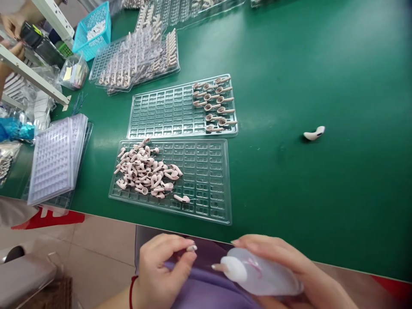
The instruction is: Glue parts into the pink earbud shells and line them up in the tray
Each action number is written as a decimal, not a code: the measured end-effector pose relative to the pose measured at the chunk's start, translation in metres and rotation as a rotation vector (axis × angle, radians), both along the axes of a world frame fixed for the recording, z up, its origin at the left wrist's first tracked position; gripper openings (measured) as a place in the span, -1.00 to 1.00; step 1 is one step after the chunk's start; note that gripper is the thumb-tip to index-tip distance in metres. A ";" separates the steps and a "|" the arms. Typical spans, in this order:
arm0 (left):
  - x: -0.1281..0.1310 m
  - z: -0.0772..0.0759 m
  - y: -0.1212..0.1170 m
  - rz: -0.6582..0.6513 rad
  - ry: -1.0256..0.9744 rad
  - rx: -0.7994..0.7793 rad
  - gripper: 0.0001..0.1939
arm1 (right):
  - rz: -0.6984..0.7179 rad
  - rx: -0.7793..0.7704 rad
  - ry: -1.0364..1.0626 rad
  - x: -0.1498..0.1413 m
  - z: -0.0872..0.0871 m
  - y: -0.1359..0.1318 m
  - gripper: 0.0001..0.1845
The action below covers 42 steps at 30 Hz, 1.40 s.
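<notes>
My left hand (165,266) pinches a small white earbud piece (192,248) between thumb and fingertip, just off the table's front edge. Most of that piece is hidden by the fingers. Wrapped around a translucent squeeze bottle (267,274) is my right hand (283,257); the bottle lies tilted, its narrow nozzle (219,267) pointing left toward my left hand without touching it. Beyond the hands, a clear tray (206,201) carries a heap of loose white earbud shells (144,167). Behind it, a second tray (161,113) has earbud shells (214,103) set in rows at its right end.
One earbud shell (314,133) lies alone on the green table (322,206) at right. Stacked trays (53,159) stand at left. Filled trays (138,60), a blue basket (93,30) and a plastic tub (74,72) sit farther back. Another person's hands (13,30) show at upper left.
</notes>
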<state>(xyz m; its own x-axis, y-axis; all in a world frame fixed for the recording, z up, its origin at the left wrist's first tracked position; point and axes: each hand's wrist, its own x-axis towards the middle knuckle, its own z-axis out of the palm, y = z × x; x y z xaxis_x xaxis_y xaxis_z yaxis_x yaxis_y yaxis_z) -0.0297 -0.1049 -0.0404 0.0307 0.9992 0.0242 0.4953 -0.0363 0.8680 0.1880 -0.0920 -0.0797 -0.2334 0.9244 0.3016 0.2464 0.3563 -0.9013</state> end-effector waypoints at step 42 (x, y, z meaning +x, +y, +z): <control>0.007 -0.006 0.009 0.048 -0.289 -0.425 -0.77 | 0.040 0.136 0.051 -0.013 0.003 0.016 -0.67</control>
<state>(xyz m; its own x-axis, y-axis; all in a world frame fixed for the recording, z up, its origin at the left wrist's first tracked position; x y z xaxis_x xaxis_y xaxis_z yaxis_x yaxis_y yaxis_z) -0.0229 -0.0956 -0.0468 0.0365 0.9226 -0.3840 0.2251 0.3668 0.9027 0.1750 -0.0761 -0.0772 -0.2505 0.8646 0.4356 0.1843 0.4843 -0.8553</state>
